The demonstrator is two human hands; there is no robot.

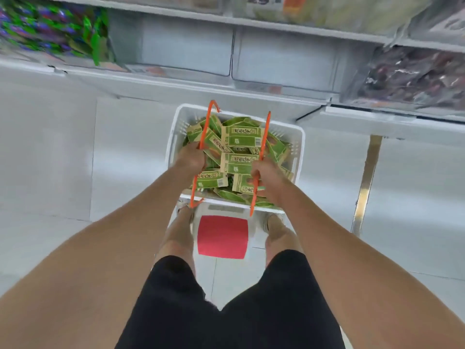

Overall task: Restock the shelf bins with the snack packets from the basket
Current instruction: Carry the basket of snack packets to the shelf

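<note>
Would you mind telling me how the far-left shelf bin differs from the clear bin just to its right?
The far-left bin is packed with green and purple packets; the clear bin beside it shows none inside. The far-left bin is cut off by the picture's edge; the clear bin is seen whole. Both sit on the same shelf, above the basket.

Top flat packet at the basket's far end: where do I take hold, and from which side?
Probably pinch the top packet across its long edges, coming straight down from above. It lies flat, face-up, above the others; the right handle crosses its right end, so stay left of that.
</note>
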